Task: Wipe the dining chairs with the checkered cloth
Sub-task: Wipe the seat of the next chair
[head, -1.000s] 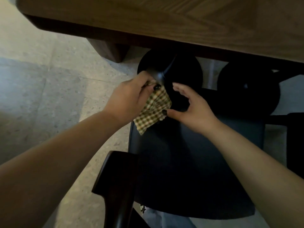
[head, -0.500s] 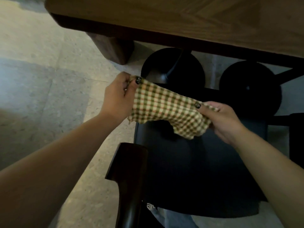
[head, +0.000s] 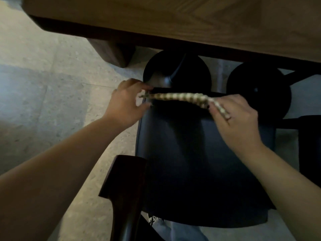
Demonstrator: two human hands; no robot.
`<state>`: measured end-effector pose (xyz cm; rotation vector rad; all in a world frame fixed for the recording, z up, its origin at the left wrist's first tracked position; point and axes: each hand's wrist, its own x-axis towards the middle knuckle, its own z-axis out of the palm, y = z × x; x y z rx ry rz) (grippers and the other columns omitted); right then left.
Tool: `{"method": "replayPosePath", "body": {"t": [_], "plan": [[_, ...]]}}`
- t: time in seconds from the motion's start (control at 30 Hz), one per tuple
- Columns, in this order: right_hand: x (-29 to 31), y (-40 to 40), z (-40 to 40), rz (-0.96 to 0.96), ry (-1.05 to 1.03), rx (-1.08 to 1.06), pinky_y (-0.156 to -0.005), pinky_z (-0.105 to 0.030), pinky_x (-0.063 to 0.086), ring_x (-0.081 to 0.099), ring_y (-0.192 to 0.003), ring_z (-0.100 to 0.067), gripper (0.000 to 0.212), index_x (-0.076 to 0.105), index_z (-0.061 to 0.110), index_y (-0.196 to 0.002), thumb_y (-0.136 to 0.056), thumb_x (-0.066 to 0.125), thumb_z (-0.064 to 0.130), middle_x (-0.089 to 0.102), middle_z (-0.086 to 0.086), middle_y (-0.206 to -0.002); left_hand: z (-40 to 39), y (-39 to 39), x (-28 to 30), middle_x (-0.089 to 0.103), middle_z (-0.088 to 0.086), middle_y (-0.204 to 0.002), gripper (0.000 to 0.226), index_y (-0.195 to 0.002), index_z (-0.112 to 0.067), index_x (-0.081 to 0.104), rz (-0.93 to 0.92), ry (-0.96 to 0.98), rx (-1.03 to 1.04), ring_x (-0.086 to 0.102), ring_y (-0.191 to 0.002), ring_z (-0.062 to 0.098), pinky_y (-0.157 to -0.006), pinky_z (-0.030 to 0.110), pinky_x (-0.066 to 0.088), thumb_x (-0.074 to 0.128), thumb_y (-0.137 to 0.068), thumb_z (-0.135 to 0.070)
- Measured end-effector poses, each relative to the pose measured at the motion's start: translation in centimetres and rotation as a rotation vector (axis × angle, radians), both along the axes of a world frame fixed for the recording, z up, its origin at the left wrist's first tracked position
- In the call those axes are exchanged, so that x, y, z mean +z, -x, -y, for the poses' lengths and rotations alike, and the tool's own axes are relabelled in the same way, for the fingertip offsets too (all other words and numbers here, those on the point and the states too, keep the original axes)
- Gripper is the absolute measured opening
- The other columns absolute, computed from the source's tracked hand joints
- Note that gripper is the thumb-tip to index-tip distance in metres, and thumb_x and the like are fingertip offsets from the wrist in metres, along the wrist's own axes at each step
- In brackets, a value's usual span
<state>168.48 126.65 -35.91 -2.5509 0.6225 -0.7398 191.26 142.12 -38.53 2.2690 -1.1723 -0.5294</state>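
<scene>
Both hands (head: pixel 125 103) (head: pixel 234 115) stretch blurred (apparently edge-on) checkered cloth (head: pixel 182 97) over chair seat (head: pixel 199 162).

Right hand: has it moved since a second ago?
Yes. The right hand went rightward along the chair seat's far edge, stretching the checkered cloth away from the left hand.

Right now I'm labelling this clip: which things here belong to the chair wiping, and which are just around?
In the job: cloth, stretched between left hand and right hand; chair seat beneath it.

Just around: table, its leg, two round black bases under it, floor.
</scene>
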Motion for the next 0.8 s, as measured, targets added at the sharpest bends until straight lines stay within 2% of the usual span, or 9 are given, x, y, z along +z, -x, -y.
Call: {"method": "replayPosePath", "body": {"t": [0.07, 0.13, 0.17, 0.2, 0.33, 0.43, 0.57, 0.7, 0.8], "plan": [[-0.3, -0.4, -1.2, -0.052, -0.012, 0.073, -0.072, -0.038, 0.051, 0.061, -0.074, -0.026, 0.018, 0.071, 0.001, -0.088, -0.088, 0.068, 0.018, 0.068, -0.009, -0.082, 0.6, 1.0, 0.4, 0.054, 0.005, -0.124, 0.064, -0.128, -0.018, 0.059, -0.03, 0.006, -0.199, 0.053, -0.112, 0.018, -0.099, 0.036, 0.044, 0.084, -0.07, -0.022], [-1.0, -0.8, -2.4, -0.149, -0.113, 0.067, -0.07, -0.04, 0.052, 0.062, -0.073, -0.026, 0.018, 0.07, 0.004, -0.088, -0.079, 0.077, 0.018, 0.068, -0.007, -0.081, 1.2, 2.7, 0.6, 0.051, 0.0, -0.119, 0.067, -0.127, -0.014, 0.059, -0.111, 0.058, -0.382, 0.048, -0.092, -0.004, -0.09, 0.01, 0.041, 0.086, -0.066, -0.018], [-1.4, -1.0, -3.0, -0.2, -0.189, 0.055, -0.07, -0.039, 0.053, 0.062, -0.076, -0.024, 0.022, 0.068, 0.007, -0.091, -0.076, 0.079, 0.018, 0.068, -0.005, -0.084, 1.5, 3.5, 0.5, 0.052, -0.003, -0.114, 0.064, -0.126, -0.014, 0.06, -0.115, 0.057, -0.441, 0.046, -0.086, -0.007, -0.083, 0.002, 0.035, 0.086, -0.067, -0.018], [-1.8, -1.1, -3.4, -0.239, -0.284, 0.048, -0.069, -0.035, 0.052, 0.062, -0.079, -0.018, 0.028, 0.064, 0.013, -0.096, -0.075, 0.08, 0.019, 0.067, -0.001, -0.087, 1.7, 4.1, 0.4, 0.055, -0.004, -0.109, 0.057, -0.122, -0.015, 0.062, -0.096, 0.034, -0.478, 0.046, -0.085, -0.005, -0.078, 0.003, 0.033, 0.084, -0.069, -0.019], [-3.7, -1.0, -4.2, -0.338, -0.609, 0.008, -0.068, -0.005, 0.042, 0.054, -0.088, 0.004, 0.052, 0.042, 0.039, -0.107, -0.075, 0.079, 0.023, 0.055, 0.018, -0.097, 2.0, 4.3, 0.2, 0.069, -0.002, -0.096, 0.018, -0.097, -0.021, 0.074, 0.008, -0.097, -0.538, 0.062, -0.092, 0.019, -0.077, 0.032, 0.047, 0.076, -0.078, -0.022], [-5.3, 0.0, -5.0, -0.436, -0.696, -0.035, -0.074, -0.003, 0.036, 0.049, -0.096, 0.006, 0.068, 0.036, 0.039, -0.122, -0.072, 0.08, 0.026, 0.052, 0.015, -0.11, 1.3, 3.7, -0.3, 0.07, -0.005, -0.088, 0.013, -0.09, -0.019, 0.074, -0.094, -0.103, -0.466, 0.065, -0.084, 0.017, -0.076, 0.031, 0.051, 0.074, -0.079, -0.012], [-6.4, 1.1, -5.1, -0.453, -0.809, -0.102, -0.074, -0.002, 0.042, 0.06, -0.094, 0.001, 0.054, 0.046, 0.039, -0.121, -0.078, 0.076, 0.024, 0.063, 0.011, -0.112, 0.1, 3.0, -0.9, 0.068, -0.012, -0.078, 0.017, -0.086, -0.017, 0.07, -0.275, -0.135, -0.283, 0.065, -0.074, 0.005, -0.065, 0.004, 0.042, 0.068, -0.08, -0.002], [-5.2, -0.4, -2.7, -0.404, -0.734, -0.062, -0.073, -0.01, 0.047, 0.061, -0.081, 0.005, 0.034, 0.06, 0.036, -0.106, -0.078, 0.073, 0.022, 0.066, 0.021, -0.091, -0.9, 2.6, -2.2, 0.069, -0.006, -0.071, 0.022, -0.091, -0.013, 0.065, -0.429, -0.19, -0.113, 0.061, -0.066, -0.001, -0.063, 0.004, 0.041, 0.065, -0.079, 0.005], [-4.8, -3.7, -1.3, -0.211, -0.575, -0.128, -0.081, -0.001, 0.037, 0.056, -0.09, 0.006, 0.036, 0.06, 0.024, -0.117, -0.083, 0.066, 0.013, 0.062, 0.018, -0.094, -0.7, 2.1, -3.9, 0.068, -0.007, -0.079, 0.028, -0.107, -0.008, 0.063, -0.55, -0.196, 0.149, 0.063, -0.075, 0.003, -0.071, 0.015, 0.047, 0.067, -0.081, 0.001]]}}
